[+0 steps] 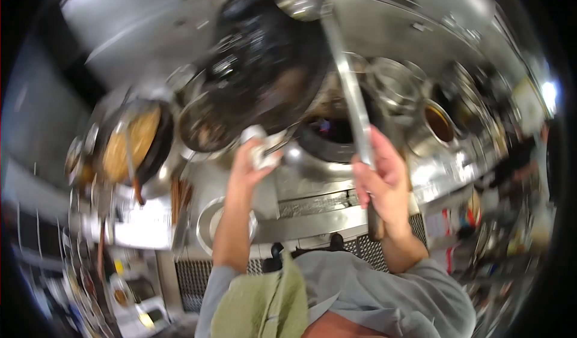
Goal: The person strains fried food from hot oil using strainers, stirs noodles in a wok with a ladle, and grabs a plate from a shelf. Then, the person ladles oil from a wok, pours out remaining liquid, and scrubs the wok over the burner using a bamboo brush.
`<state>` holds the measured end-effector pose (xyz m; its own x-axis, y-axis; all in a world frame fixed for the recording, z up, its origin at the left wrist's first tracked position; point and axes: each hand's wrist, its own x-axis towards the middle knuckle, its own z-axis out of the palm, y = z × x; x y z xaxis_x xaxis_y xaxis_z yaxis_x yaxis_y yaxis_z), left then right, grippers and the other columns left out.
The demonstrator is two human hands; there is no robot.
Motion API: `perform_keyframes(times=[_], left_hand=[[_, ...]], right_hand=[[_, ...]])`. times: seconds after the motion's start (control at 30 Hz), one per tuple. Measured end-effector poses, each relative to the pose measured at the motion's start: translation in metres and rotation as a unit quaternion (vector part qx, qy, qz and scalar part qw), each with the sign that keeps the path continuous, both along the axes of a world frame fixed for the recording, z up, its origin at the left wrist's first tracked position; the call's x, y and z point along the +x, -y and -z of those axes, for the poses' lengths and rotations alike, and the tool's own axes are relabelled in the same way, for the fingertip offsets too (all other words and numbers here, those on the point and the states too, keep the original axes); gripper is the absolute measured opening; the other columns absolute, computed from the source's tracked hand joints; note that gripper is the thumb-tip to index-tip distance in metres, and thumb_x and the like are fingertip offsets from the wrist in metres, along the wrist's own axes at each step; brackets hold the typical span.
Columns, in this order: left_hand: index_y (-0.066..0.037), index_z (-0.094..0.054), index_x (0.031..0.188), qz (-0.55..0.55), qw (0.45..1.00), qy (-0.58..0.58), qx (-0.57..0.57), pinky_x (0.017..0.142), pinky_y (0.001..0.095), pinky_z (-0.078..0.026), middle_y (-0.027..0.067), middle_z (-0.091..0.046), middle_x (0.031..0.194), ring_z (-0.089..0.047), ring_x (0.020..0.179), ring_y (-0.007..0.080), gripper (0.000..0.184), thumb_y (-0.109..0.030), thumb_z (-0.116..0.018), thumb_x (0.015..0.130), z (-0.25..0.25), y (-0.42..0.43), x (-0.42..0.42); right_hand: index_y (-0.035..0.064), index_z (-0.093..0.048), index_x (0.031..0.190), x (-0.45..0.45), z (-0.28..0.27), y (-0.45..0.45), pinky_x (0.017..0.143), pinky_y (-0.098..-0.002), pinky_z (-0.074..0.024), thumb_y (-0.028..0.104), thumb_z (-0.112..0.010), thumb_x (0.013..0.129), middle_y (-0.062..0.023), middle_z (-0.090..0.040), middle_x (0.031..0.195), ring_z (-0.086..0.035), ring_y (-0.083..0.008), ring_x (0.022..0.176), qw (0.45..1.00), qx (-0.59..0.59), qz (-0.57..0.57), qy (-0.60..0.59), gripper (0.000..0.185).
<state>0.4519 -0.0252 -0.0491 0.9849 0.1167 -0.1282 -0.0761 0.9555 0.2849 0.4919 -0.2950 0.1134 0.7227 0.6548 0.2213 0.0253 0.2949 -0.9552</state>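
A large dark wok [270, 55] is lifted and tilted steeply over the stove. My left hand [246, 162] is closed on its handle, with a white cloth [263, 152] between the fingers and the metal. In my right hand [384, 179] is a long-handled ladle [350, 91], its bowl raised at the wok's upper right edge. Below the wok's left side stands a round vessel [187, 153] holding dark brown food [207, 130]; motion blur hides whether anything falls into it. The round burner opening [330, 130] lies under the wok's right side.
At left, a second wok [163, 146] holds a tan food or liquid, with a wooden-handled utensil across it. To the right are a pot of brown liquid [439, 124] and stacked metal bowls [393, 79]. A pale round bowl [210, 224] sits near my left forearm.
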Motion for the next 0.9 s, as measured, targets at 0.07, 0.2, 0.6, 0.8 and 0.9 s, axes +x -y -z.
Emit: perform_keyframes(times=[0.07, 0.2, 0.6, 0.8, 0.9], left_hand=[[0.007, -0.055, 0.099, 0.022, 0.994, 0.005, 0.109, 0.046, 0.0337, -0.051, 0.018, -0.065, 0.087, -0.064, 0.064, 0.0266, 0.03, -0.015, -0.054, 0.077, -0.014, 0.009, 0.007], [0.001, -0.058, 0.092, -0.141, 0.965, -0.112, 0.193, 0.061, 0.0385, -0.053, 0.0163, -0.065, 0.09, -0.064, 0.082, 0.0259, 0.017, -0.009, -0.051, 0.079, -0.011, 0.073, 0.04], [-0.002, -0.055, 0.082, -0.168, 0.934, -0.264, 0.171, 0.065, 0.0417, -0.054, 0.0144, -0.062, 0.082, -0.064, 0.078, 0.0282, 0.01, -0.008, -0.054, 0.074, 0.033, 0.239, 0.093], [-0.01, -0.057, 0.086, -0.091, 0.934, -0.27, 0.214, 0.051, 0.0327, -0.048, 0.0056, -0.065, 0.079, -0.064, 0.068, 0.0201, 0.014, -0.023, -0.054, 0.084, 0.031, 0.21, 0.123], [-0.012, -0.056, 0.084, -0.035, 0.947, -0.24, 0.213, 0.044, 0.03, -0.04, 0.005, -0.062, 0.076, -0.06, 0.065, 0.0203, 0.011, -0.023, -0.055, 0.085, 0.041, 0.202, 0.133]], right_hand=[[-0.0012, -0.033, 0.138, 0.036, 0.006, 0.034, 0.035, -0.0214, -0.0355, 0.0, -0.056, 0.086, -0.0028, -0.053, 0.071, -0.044, -0.0072, 0.041, 0.996, 0.043, -0.018, -0.072, 0.057], [-0.0048, -0.045, 0.123, 0.152, 0.028, 0.112, 0.035, -0.0244, -0.0339, 0.006, -0.056, 0.085, -0.0023, -0.05, 0.057, -0.044, -0.0095, 0.037, 0.994, 0.023, 0.07, -0.081, 0.041], [-0.0054, -0.058, 0.083, 0.519, 0.172, 0.144, 0.056, -0.0321, -0.0507, 0.006, -0.053, 0.079, -0.0072, -0.052, 0.053, -0.052, -0.0223, 0.045, 0.938, 0.11, 0.078, -0.318, 0.013], [-0.0175, -0.048, 0.088, 0.451, 0.117, 0.163, 0.057, -0.025, -0.0519, -0.01, -0.057, 0.071, -0.015, -0.049, 0.084, -0.052, -0.0209, 0.07, 0.782, 0.422, -0.003, -0.459, 0.021], [-0.0184, -0.043, 0.097, 0.416, 0.086, 0.182, 0.05, -0.0245, -0.0481, -0.007, -0.047, 0.081, -0.0088, -0.044, 0.074, -0.048, -0.0172, 0.059, 0.72, 0.383, -0.139, -0.562, 0.02]])
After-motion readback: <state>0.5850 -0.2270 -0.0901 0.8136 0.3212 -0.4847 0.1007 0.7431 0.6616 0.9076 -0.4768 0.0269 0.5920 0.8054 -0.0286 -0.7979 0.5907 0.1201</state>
